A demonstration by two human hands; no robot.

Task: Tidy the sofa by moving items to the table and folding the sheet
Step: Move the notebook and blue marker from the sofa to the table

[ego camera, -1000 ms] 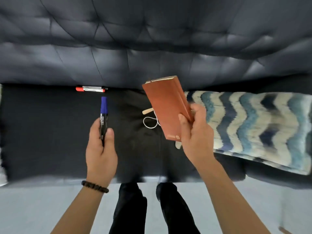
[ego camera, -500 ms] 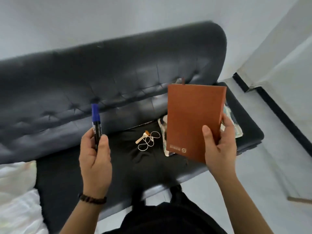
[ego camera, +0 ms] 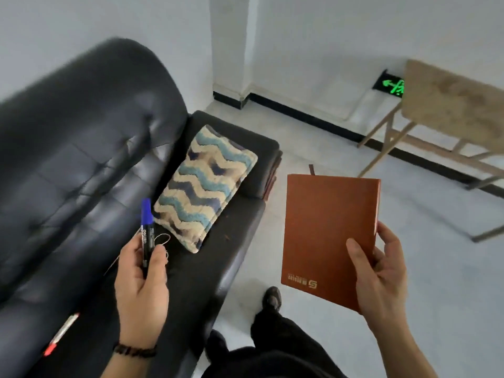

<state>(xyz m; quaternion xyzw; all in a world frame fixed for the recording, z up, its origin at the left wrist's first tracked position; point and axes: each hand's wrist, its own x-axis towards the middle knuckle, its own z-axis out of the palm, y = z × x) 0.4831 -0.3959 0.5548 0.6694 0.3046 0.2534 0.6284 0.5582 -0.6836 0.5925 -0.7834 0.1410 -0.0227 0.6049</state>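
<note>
The brown notebook [ego camera: 327,236] is up in the air beyond the open end of the sofa [ego camera: 81,159], out over the floor, held upright by its lower right corner in the right hand [ego camera: 379,276], thumb across the cover and fingers behind. It looks stiff and flat with a smooth cover, light enough for one hand, and my guess is a corner pinch like this could let it swing; a hold nearer the spine or middle edge would be steadier. The left hand [ego camera: 141,285] hangs above the sofa's seat, its grip clenched round the barrel of a blue-capped marker [ego camera: 146,233], a thin rigid thing that carries easily. On the seat lie a zigzag-patterned sheet [ego camera: 204,186] folded into a soft pad at the open end, a loop of white cord [ego camera: 163,240] just beside the left hand, and a red-capped pen [ego camera: 61,334] nearer the person. The wooden table [ego camera: 450,105] stands well apart from the sofa, by the wall. Half a second ago the notebook was in front of the sofa's seat; now the view has swung right, bringing the table into sight.
</note>
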